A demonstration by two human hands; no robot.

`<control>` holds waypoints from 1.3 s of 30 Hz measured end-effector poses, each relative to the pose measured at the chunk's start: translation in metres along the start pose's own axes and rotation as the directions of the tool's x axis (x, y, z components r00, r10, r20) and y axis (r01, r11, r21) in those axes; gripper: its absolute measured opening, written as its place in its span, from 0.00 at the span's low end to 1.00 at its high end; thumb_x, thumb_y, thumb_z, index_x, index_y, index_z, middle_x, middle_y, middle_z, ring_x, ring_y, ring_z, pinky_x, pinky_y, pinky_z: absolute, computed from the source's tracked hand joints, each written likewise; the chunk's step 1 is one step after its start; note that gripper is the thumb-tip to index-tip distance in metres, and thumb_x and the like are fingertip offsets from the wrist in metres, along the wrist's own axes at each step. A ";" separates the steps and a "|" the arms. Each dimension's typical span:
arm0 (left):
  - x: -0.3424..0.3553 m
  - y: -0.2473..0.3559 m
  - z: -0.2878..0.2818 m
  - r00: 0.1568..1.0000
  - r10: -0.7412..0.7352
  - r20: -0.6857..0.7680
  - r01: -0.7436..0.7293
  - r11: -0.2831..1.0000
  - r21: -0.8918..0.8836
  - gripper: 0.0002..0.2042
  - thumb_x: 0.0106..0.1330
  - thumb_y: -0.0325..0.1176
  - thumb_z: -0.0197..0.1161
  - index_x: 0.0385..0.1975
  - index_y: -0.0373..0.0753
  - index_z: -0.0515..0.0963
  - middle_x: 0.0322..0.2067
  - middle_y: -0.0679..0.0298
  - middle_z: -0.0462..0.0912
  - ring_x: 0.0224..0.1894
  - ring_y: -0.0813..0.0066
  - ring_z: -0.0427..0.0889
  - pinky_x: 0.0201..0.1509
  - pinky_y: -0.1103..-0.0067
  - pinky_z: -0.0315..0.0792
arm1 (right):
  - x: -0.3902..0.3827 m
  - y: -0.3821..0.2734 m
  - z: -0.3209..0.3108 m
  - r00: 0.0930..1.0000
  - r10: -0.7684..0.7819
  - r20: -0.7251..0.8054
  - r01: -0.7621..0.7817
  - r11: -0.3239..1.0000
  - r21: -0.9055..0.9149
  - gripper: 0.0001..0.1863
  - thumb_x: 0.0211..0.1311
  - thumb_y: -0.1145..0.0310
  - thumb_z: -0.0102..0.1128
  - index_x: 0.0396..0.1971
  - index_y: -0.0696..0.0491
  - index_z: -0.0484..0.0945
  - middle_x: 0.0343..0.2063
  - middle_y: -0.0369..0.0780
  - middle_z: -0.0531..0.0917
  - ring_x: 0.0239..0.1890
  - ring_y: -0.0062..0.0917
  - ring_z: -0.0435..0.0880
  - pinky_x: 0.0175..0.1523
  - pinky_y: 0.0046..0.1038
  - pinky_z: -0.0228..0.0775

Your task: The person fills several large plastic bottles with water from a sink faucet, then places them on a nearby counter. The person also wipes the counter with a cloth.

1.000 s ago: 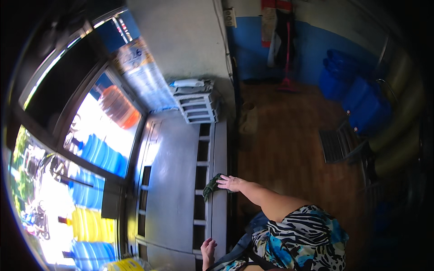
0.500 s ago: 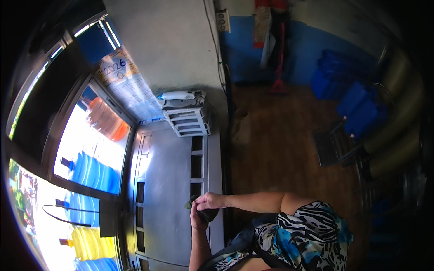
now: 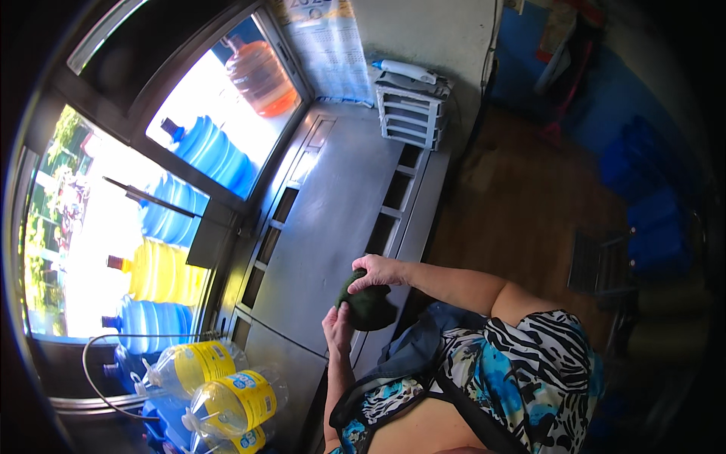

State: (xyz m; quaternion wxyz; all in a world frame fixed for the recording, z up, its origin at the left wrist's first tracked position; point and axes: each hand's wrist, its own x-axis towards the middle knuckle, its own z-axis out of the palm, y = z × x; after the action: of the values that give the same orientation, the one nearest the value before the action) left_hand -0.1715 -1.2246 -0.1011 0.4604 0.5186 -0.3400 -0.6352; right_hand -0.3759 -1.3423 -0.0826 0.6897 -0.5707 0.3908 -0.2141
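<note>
A dark green piece of cloth (image 3: pixel 371 309) is held bunched between my two hands over the near edge of the metal counter (image 3: pixel 325 219). My left hand (image 3: pixel 338 330) pinches its left side, thumb on top. My right hand (image 3: pixel 376 272) grips the far upper edge, fingers curled over it. The cloth bulges rounded and hangs toward my body; its exact kind is hard to make out.
On the counter's far end stands a small white rack (image 3: pixel 412 113) with a white and blue tool (image 3: pixel 407 71) on top. Clear bottles with yellow labels (image 3: pixel 246 397) stand at lower left. Large water jugs (image 3: pixel 212 155) line the window. A folded metal chair (image 3: pixel 601 257) and blue containers (image 3: pixel 654 227) are at right.
My view has turned left, bringing the labelled bottles into sight. The dark green cloth shows more fully between my hands, which both still hold it.
</note>
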 end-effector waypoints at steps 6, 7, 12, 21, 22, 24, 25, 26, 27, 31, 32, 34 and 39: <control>-0.008 0.028 -0.006 0.994 0.046 -0.095 -0.056 0.993 -0.106 0.17 0.73 0.42 0.56 0.50 0.33 0.74 0.40 0.67 0.80 0.39 0.82 0.77 0.45 0.83 0.71 | 0.010 -0.045 0.006 0.993 0.060 0.101 -0.072 0.990 0.123 0.22 0.48 0.71 0.67 0.44 0.59 0.71 0.34 0.43 0.80 0.40 0.25 0.78 0.45 0.30 0.72; -0.007 0.036 -0.016 0.985 -0.022 -0.173 0.041 0.994 0.105 0.21 0.72 0.41 0.58 0.60 0.36 0.70 0.42 0.68 0.80 0.40 0.85 0.74 0.45 0.84 0.68 | 0.018 -0.055 0.010 1.000 -0.007 0.028 0.006 0.999 0.038 0.20 0.48 0.74 0.63 0.43 0.58 0.71 0.35 0.45 0.80 0.41 0.29 0.80 0.46 0.30 0.72; 0.004 0.053 -0.053 0.975 0.085 -0.207 -0.064 0.992 0.109 0.32 0.70 0.37 0.60 0.71 0.40 0.55 0.49 0.64 0.79 0.41 0.85 0.71 0.47 0.84 0.66 | 0.076 -0.092 0.002 0.872 -0.384 -0.302 0.213 0.855 -0.472 0.14 0.51 0.78 0.54 0.41 0.53 0.72 0.43 0.51 0.80 0.48 0.50 0.78 0.51 0.38 0.71; -0.008 0.076 -0.109 0.976 0.029 -0.215 0.021 0.974 0.226 0.26 0.67 0.33 0.62 0.64 0.35 0.67 0.48 0.54 0.81 0.50 0.72 0.79 0.54 0.77 0.73 | 0.100 -0.090 0.011 0.993 -0.088 0.081 0.110 0.394 -0.912 0.08 0.50 0.67 0.62 0.31 0.51 0.82 0.50 0.42 0.82 0.53 0.41 0.79 0.59 0.51 0.63; -0.009 0.079 -0.116 0.978 0.027 -0.207 0.025 0.970 0.241 0.24 0.67 0.33 0.62 0.62 0.35 0.68 0.47 0.55 0.82 0.49 0.72 0.80 0.54 0.77 0.73 | 0.110 -0.079 0.014 0.996 -0.093 -0.010 0.043 0.550 -0.834 0.10 0.51 0.64 0.64 0.34 0.50 0.85 0.48 0.43 0.84 0.50 0.38 0.81 0.59 0.52 0.63; -0.002 0.079 -0.119 0.978 0.014 -0.210 0.043 0.963 0.266 0.22 0.67 0.34 0.62 0.60 0.34 0.71 0.45 0.57 0.84 0.47 0.73 0.81 0.53 0.78 0.74 | 0.138 -0.049 0.017 0.932 -0.086 -0.352 -0.092 0.883 -0.461 0.16 0.59 0.58 0.59 0.43 0.49 0.83 0.51 0.47 0.81 0.58 0.38 0.77 0.62 0.54 0.61; 0.006 0.078 -0.120 0.976 0.005 -0.219 0.058 0.958 0.281 0.22 0.67 0.34 0.61 0.59 0.34 0.72 0.44 0.57 0.84 0.47 0.74 0.81 0.52 0.78 0.74 | 0.151 -0.029 0.024 0.870 -0.140 -0.472 -0.188 0.791 -0.582 0.21 0.61 0.55 0.57 0.52 0.46 0.77 0.59 0.50 0.71 0.64 0.45 0.66 0.62 0.57 0.59; 0.018 0.075 -0.112 0.966 -0.031 -0.256 0.110 0.947 0.303 0.21 0.67 0.34 0.61 0.58 0.34 0.73 0.43 0.58 0.85 0.46 0.74 0.81 0.52 0.78 0.74 | 0.164 -0.007 0.028 0.796 -0.136 -0.589 -0.351 0.690 -0.633 0.27 0.63 0.52 0.55 0.62 0.43 0.70 0.67 0.53 0.61 0.70 0.52 0.56 0.63 0.59 0.58; 0.030 0.071 -0.103 0.966 -0.014 -0.258 0.102 0.937 0.335 0.21 0.67 0.34 0.61 0.58 0.35 0.73 0.42 0.57 0.85 0.45 0.73 0.82 0.51 0.78 0.75 | 0.174 0.010 0.021 0.852 0.111 -0.512 -0.456 0.639 -0.620 0.38 0.65 0.44 0.50 0.72 0.38 0.50 0.73 0.50 0.38 0.72 0.62 0.34 0.64 0.67 0.49; 0.063 0.063 -0.078 0.971 -0.054 -0.232 0.168 0.844 0.510 0.20 0.65 0.35 0.62 0.56 0.38 0.74 0.41 0.56 0.85 0.43 0.69 0.85 0.48 0.76 0.77 | 0.185 0.055 -0.023 0.841 0.043 -0.539 -0.519 0.340 -0.784 0.39 0.65 0.36 0.43 0.73 0.33 0.48 0.74 0.46 0.39 0.74 0.56 0.31 0.67 0.70 0.34; 0.065 0.063 -0.081 0.966 -0.092 -0.240 0.218 0.789 0.575 0.20 0.65 0.36 0.63 0.56 0.39 0.75 0.42 0.55 0.85 0.43 0.67 0.85 0.47 0.75 0.77 | 0.191 0.057 -0.042 0.869 -0.085 -0.487 -0.447 0.287 -0.848 0.37 0.66 0.38 0.42 0.73 0.34 0.51 0.74 0.44 0.44 0.74 0.54 0.35 0.67 0.71 0.33; 0.059 0.066 -0.097 0.978 -0.077 -0.194 0.186 0.740 0.646 0.19 0.64 0.36 0.63 0.55 0.42 0.75 0.42 0.55 0.85 0.44 0.62 0.85 0.47 0.73 0.78 | 0.200 0.053 -0.098 0.854 -0.256 -0.452 -0.438 0.112 -0.892 0.36 0.66 0.40 0.43 0.72 0.35 0.53 0.74 0.42 0.49 0.74 0.54 0.38 0.65 0.73 0.36; 0.045 0.054 -0.115 0.963 -0.147 -0.225 0.264 0.675 0.689 0.20 0.62 0.37 0.64 0.55 0.42 0.75 0.43 0.54 0.84 0.45 0.59 0.85 0.48 0.71 0.78 | 0.187 0.034 -0.243 0.576 -0.275 -0.770 -0.796 0.025 -0.605 0.43 0.64 0.34 0.45 0.74 0.34 0.44 0.74 0.48 0.45 0.74 0.54 0.40 0.65 0.70 0.41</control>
State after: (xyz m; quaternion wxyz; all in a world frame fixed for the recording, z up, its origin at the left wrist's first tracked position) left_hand -0.0488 -1.2801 -0.0937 0.1733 0.7375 -0.4626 -0.4605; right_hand -0.4581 -1.6230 -0.1806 -0.0816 -0.6215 0.7773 0.0537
